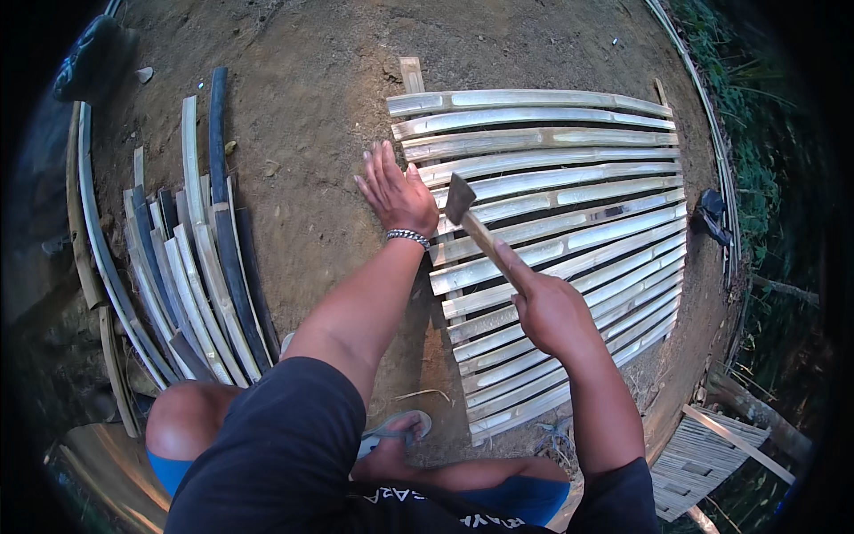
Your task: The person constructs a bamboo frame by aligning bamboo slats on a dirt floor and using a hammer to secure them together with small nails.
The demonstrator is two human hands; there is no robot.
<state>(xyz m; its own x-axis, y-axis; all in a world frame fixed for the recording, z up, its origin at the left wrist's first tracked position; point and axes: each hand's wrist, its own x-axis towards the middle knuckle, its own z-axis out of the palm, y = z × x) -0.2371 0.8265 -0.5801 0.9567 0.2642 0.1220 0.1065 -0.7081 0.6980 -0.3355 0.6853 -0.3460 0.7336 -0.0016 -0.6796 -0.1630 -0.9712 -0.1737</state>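
Note:
My right hand [556, 316] is closed round the wooden handle of a hammer [460, 198]. Its dark, wedge-shaped metal head is over the left part of a panel of split bamboo slats [551, 198]. At the panel's left edge, my left hand [400, 191] has its fingers stretched out, with the palm side beside the slat ends. A chain bracelet circles that wrist. The slats lie in rows with narrow gaps, across a crosspiece [412, 75] that sticks out at the far left corner. Whether a nail is under the left hand is hidden.
Loose bamboo strips [200, 276], pale and dark, lie on the earth at the left. Beyond the panel's right edge are a black bag-like object [712, 216], long poles [716, 133] and green plants [752, 169]. A woven slatted piece [703, 463] is at the lower right. My sandalled foot [405, 427] is near the panel.

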